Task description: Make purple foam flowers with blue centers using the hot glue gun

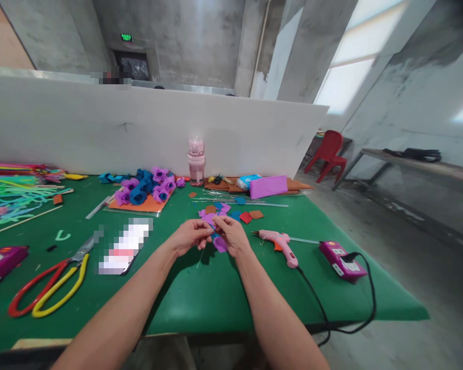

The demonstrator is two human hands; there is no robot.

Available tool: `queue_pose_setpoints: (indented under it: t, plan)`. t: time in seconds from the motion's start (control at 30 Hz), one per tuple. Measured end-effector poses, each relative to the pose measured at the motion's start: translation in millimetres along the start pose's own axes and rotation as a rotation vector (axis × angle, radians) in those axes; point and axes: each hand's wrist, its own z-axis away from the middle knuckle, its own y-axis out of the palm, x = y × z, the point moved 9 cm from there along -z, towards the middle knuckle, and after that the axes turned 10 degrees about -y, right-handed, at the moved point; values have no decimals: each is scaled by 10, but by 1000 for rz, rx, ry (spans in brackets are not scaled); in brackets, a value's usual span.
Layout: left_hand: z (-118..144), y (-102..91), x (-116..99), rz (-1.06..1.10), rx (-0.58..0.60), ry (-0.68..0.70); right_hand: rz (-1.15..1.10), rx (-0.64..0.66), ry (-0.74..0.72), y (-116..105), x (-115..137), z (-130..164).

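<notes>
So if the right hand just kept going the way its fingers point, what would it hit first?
The right hand points up and left, toward the left hand. It would first meet the purple petal piece pinched between them, then the left fingertips. Depth is hard to judge, but they look nearly touching.

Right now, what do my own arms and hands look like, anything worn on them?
Both forearms are bare up to the picture's lower edge: no sleeves show. The left hand and right hand wear no gloves, and no watch, bracelet or ring is visible.
</notes>
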Motion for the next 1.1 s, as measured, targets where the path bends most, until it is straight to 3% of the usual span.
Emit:
queue_pose_setpoints:
  t: [0.17,0.4,0.63,0.87,1.1]
  plan:
    - [9,15,-17,9,-2,12,-9,-21,-47,-51,31,-23]
    - [8,-289,-97,184,-238,104,-82,-13,58,-36,-31,-6]
    - [1,-437,-78,179,-355,128,-64,55,73,35,-57,18]
    - [48,-472,-142,204,-372,191,-25,79,77,58,-57,27]
    - [29,-379,-164,192,-290,161,-50,69,92,44,-67,20]
